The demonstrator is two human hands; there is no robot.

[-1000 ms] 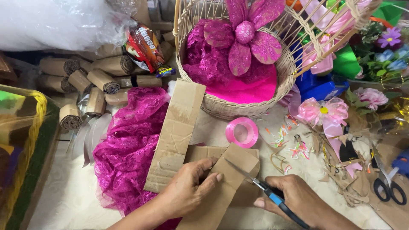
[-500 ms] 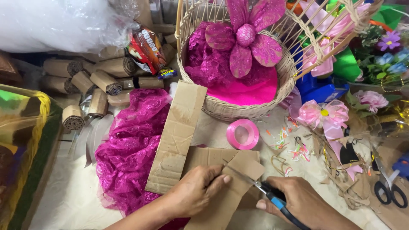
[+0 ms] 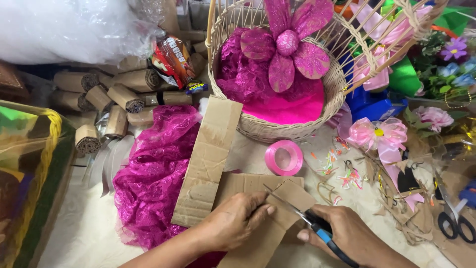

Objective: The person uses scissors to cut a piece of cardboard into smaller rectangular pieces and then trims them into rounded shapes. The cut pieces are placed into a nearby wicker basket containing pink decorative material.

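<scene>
My left hand presses down on a brown cardboard piece on the white table, thumb near the cut. My right hand grips black-and-blue-handled scissors whose blades bite into that cardboard's upper edge. A long cardboard strip lies upright-slanted just left of it, over a heap of magenta lace fabric.
A wicker basket with magenta lining and a glittery pink flower stands behind. A pink ribbon roll, a pink bow, second scissors, rolled corrugated cardboard tubes and a wrapped basket surround the work spot.
The scissors have advanced further into the cardboard, and my left hand has shifted slightly right along the piece.
</scene>
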